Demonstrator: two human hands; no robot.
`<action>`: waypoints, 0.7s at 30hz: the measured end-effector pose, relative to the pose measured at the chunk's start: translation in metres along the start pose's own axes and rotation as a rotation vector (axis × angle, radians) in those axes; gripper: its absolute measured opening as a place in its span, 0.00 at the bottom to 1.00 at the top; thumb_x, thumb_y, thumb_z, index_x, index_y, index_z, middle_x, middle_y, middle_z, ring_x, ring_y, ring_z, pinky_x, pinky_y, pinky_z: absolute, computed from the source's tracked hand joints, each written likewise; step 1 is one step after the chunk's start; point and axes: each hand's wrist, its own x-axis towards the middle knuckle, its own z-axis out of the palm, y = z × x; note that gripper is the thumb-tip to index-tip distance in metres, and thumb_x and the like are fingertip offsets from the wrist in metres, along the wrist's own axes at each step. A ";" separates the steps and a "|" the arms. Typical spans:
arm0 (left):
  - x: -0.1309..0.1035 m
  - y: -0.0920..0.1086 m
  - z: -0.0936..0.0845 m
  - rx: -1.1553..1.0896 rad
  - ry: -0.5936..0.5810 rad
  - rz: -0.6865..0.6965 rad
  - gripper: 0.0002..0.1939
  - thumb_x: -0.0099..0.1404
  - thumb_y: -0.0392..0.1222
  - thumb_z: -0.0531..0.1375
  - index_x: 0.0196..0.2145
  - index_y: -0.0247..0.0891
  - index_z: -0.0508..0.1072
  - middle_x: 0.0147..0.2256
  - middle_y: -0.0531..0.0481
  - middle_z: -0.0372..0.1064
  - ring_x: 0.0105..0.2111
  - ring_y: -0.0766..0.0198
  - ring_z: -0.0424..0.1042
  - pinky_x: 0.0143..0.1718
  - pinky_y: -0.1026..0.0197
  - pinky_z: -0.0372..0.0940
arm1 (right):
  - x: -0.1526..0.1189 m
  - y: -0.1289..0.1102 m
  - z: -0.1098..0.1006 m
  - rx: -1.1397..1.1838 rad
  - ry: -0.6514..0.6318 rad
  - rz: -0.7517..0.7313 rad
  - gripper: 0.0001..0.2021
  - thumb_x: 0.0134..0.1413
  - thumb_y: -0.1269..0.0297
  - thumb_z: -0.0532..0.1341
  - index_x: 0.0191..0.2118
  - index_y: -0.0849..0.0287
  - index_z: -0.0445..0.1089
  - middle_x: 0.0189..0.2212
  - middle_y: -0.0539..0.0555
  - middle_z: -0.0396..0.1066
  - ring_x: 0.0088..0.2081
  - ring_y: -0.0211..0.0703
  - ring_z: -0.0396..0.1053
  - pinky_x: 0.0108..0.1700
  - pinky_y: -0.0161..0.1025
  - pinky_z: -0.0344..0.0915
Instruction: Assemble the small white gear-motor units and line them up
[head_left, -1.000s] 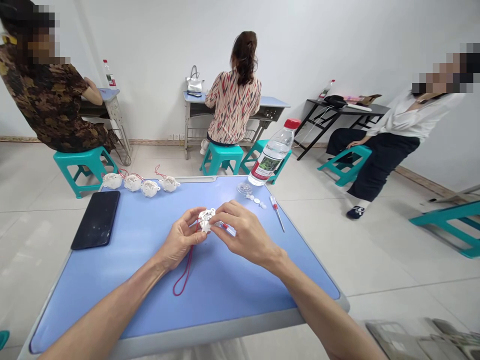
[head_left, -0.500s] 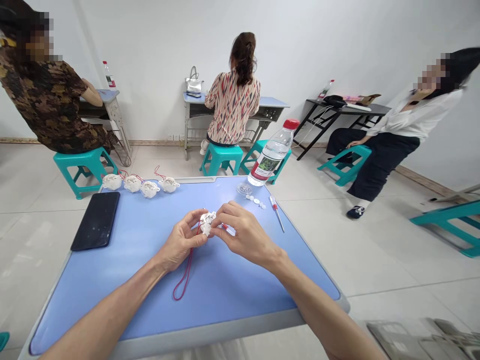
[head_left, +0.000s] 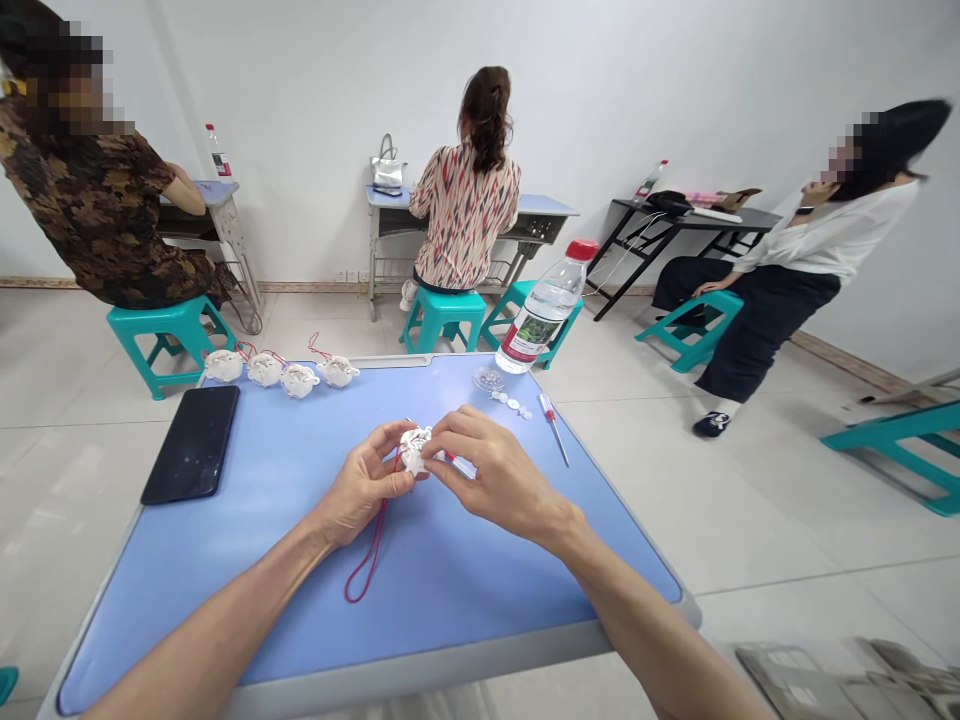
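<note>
Above the middle of the blue desk (head_left: 315, 590), my left hand (head_left: 367, 480) grips a small round white plastic casing (head_left: 413, 450) between thumb and fingers, its inner side facing up. A red cord loop (head_left: 367, 575) hangs from the casing onto the desk. My right hand (head_left: 487, 470) is closed in a pinch, thumb and fingertips against the casing's right side; whatever sits between them is hidden. Partly covered by the right hand is a clear-and-red handle (head_left: 461, 465), much like that of the screwdriver (head_left: 555, 430) lying at the right.
Several similar white casings (head_left: 299, 379) with red cords line the far left edge. A black phone (head_left: 191, 445) lies left. Far right stand a water bottle (head_left: 540, 315), a small clear dish (head_left: 488, 379) and small white discs (head_left: 512, 403). Three people sit on green stools beyond.
My right fingertips have shifted slightly on the casing, while my left hand keeps its hold. The person at the right has turned their head a little and moved a hand.
</note>
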 end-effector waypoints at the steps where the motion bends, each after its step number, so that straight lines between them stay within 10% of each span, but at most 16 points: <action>1: 0.000 0.000 0.000 0.001 0.001 0.000 0.26 0.55 0.32 0.66 0.51 0.42 0.68 0.50 0.46 0.64 0.48 0.59 0.64 0.52 0.54 0.60 | 0.000 0.000 0.000 -0.008 0.001 -0.003 0.05 0.54 0.75 0.60 0.35 0.59 0.72 0.31 0.54 0.69 0.35 0.43 0.62 0.36 0.39 0.63; 21: -0.001 0.006 0.003 -0.085 -0.029 -0.033 0.25 0.54 0.32 0.67 0.50 0.42 0.69 0.48 0.47 0.67 0.47 0.63 0.66 0.51 0.60 0.60 | 0.000 -0.005 -0.002 -0.060 0.039 -0.064 0.05 0.55 0.71 0.60 0.37 0.59 0.71 0.31 0.55 0.69 0.35 0.44 0.62 0.36 0.41 0.64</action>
